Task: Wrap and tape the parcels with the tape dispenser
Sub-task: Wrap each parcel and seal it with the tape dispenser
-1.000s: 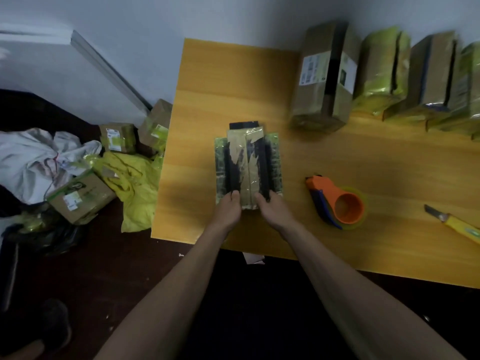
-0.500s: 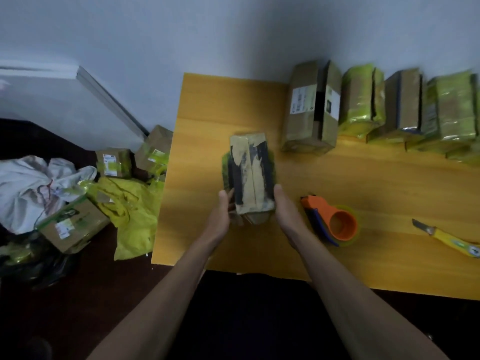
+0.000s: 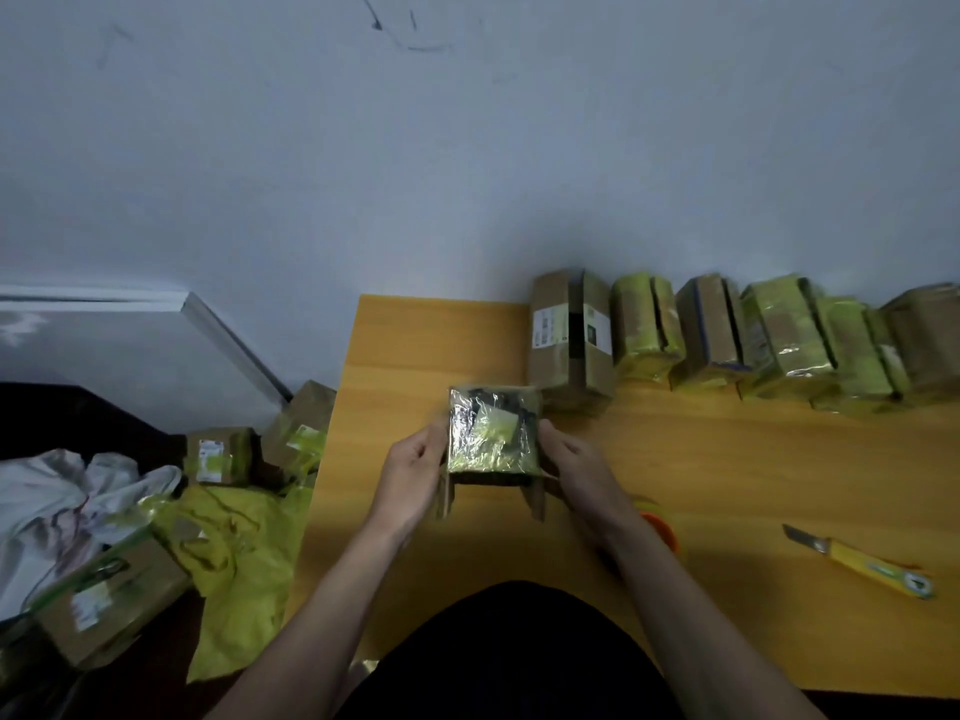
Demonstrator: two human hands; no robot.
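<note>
From the head view we see a small parcel (image 3: pixel 492 431) held up above the left part of the yellow wooden surface (image 3: pixel 727 475), gripped from both sides: our left hand (image 3: pixel 415 459) has its fingers curled round the parcel's left edge, and our right hand (image 3: pixel 574 467) clasps the right edge in the same way. The parcel is a brown cardboard box turned so that one end faces us; that end is covered in shiny, crinkled clear film that catches the light, with a yellow-green patch near its middle and dark areas showing beneath the film. Two loose cardboard flaps hang down from its lower corners, one by each hand. Under our right wrist only an orange sliver of the tape dispenser (image 3: pixel 662 530) shows, resting on the surface. A yellow-handled utility knife (image 3: pixel 862 561) lies further right, well apart from the parcel. Along the wall stands a row of wrapped parcels (image 3: pixel 727 340), some brown with labels, some in yellow-green film. On the floor to the left lie more boxes (image 3: pixel 218 454), a yellow plastic sheet (image 3: pixel 234 553) and a pale cloth (image 3: pixel 57 501).
</note>
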